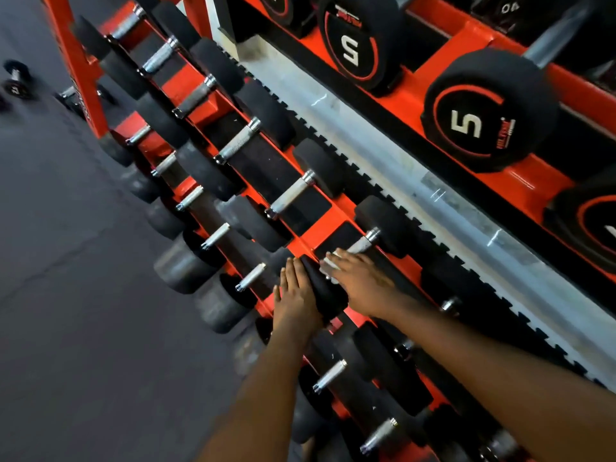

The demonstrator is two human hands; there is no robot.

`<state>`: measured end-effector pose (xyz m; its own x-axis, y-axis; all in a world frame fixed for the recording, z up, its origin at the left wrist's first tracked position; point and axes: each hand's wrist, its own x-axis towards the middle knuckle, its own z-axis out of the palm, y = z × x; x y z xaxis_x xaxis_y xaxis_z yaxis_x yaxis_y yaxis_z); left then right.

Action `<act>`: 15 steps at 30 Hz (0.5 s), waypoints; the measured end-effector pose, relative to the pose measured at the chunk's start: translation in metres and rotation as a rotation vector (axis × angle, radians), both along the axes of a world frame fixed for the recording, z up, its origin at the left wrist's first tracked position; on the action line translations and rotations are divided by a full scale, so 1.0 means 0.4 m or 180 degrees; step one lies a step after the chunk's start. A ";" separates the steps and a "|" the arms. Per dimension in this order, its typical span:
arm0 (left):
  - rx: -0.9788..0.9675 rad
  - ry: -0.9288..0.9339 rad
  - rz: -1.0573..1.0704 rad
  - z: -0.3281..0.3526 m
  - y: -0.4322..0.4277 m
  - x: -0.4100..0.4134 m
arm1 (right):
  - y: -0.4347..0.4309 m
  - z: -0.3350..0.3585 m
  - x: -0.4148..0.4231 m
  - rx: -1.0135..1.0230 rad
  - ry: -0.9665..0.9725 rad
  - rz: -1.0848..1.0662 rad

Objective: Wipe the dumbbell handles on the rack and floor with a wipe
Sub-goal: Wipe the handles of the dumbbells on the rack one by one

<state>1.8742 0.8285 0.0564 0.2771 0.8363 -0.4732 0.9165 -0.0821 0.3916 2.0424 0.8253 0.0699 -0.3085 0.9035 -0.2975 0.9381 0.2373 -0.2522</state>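
A red rack (313, 233) holds rows of black dumbbells with chrome handles. My right hand (360, 281) grips a white wipe (330, 266) wrapped around the handle (365, 243) of one dumbbell on the upper row; its far head (383, 225) shows beyond. My left hand (295, 298) lies flat with straight fingers against that dumbbell's near black head (321, 288). Most of the wipe is hidden under my right palm.
More dumbbells fill the lower row (213, 238) and the upper row to the left (240, 145). A second rack at the upper right carries dumbbells marked 5 (483, 118). Two small dumbbells (16, 80) lie on the dark rubber floor (66, 295) at far left.
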 end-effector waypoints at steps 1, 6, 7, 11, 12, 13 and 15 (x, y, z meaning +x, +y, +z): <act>0.0038 0.0061 -0.0006 -0.005 -0.006 0.000 | -0.010 0.001 -0.006 -0.0018 -0.0145 0.0178; -0.0384 0.0130 0.0036 0.007 0.014 0.001 | 0.013 -0.008 0.015 0.0102 -0.0524 0.0044; -0.0397 0.0152 0.0061 0.011 0.016 0.003 | 0.029 -0.008 0.018 0.0152 -0.0602 -0.0114; -0.0289 0.0258 0.0059 0.023 0.008 0.012 | 0.033 -0.022 -0.023 -0.0119 -0.0454 0.0100; -0.0271 0.0288 0.0028 0.024 0.008 0.012 | 0.021 -0.021 -0.030 -0.0176 -0.0423 0.0284; -0.0264 0.0313 -0.0006 0.023 0.007 0.012 | 0.012 -0.016 -0.026 -0.0124 -0.0439 0.0391; -0.0251 0.0321 -0.0068 0.018 0.011 0.011 | 0.017 -0.010 0.007 0.0109 -0.0499 0.0266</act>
<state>1.8786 0.8330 0.0636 0.2422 0.7897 -0.5636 0.9499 -0.0746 0.3036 2.0454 0.8322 0.0660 -0.3352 0.8871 -0.3174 0.9420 0.3220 -0.0949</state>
